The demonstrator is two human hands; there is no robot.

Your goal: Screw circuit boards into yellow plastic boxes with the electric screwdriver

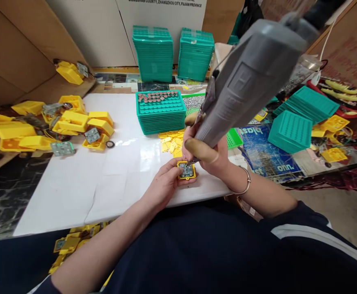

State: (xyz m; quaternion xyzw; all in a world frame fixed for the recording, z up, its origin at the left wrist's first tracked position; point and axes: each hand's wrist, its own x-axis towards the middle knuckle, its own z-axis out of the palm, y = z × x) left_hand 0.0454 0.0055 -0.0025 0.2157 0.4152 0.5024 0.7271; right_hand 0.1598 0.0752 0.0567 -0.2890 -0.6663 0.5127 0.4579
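My left hand (166, 176) is closed around a small yellow plastic case (193, 176), held just over the table's front edge. Inside the case lies a grey-green circuit board (185, 169). My right hand (210, 153), with coverings on some fingertips, grips a large grey electric screwdriver (242, 77). The screwdriver slants down from the upper right, and its tip meets the board in the case; the exact contact point is too small to make out. Just beyond my hands lies a pile of flat yellow plastic pieces (172, 143).
A stack of teal trays (160, 118) stands behind the yellow pieces, small round parts on top. Yellow cases with boards (74, 122) crowd the left. A green basket (233, 138) and more teal trays (291, 128) are at right. Taller teal stacks (154, 57) line the back.
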